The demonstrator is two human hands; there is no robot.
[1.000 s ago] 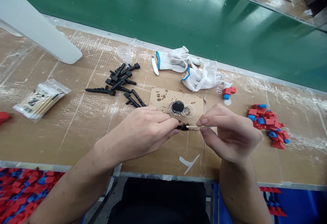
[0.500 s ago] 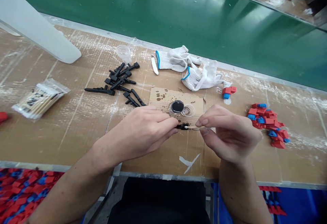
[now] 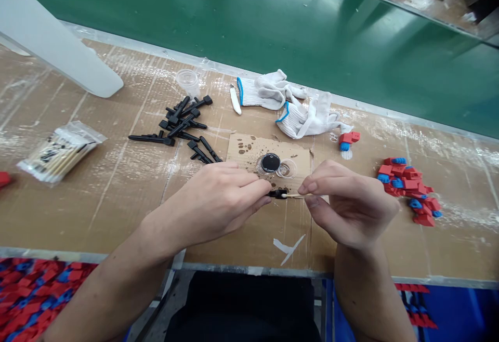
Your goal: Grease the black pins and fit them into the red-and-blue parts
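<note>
My left hand [image 3: 224, 201] pinches a small black toy gun [image 3: 279, 194], most of it hidden behind the fingers. Between thumb and fingers of my right hand [image 3: 346, 201] is a cotton swab [image 3: 294, 195], its white tip at the gun's right end. Just beyond them, a small clear cup with black liquid [image 3: 270, 162] stands on a spotted cardboard piece [image 3: 244, 157]. A clear lid or cup [image 3: 287, 168] lies beside it. Several more black toy guns [image 3: 181, 121] are heaped to the left.
A bag of cotton swabs [image 3: 60, 152] lies at left, near a white lamp-like arm [image 3: 78, 45]. White gloves [image 3: 268, 90] rest at the back by a clear cup [image 3: 187, 82]. Red and blue toy parts [image 3: 409, 188] are piled at right; more fill a container [image 3: 39, 300] below the table edge.
The swab tip and the black toy gun have shifted very slightly against each other. Both hands keep nearly the same place and grip.
</note>
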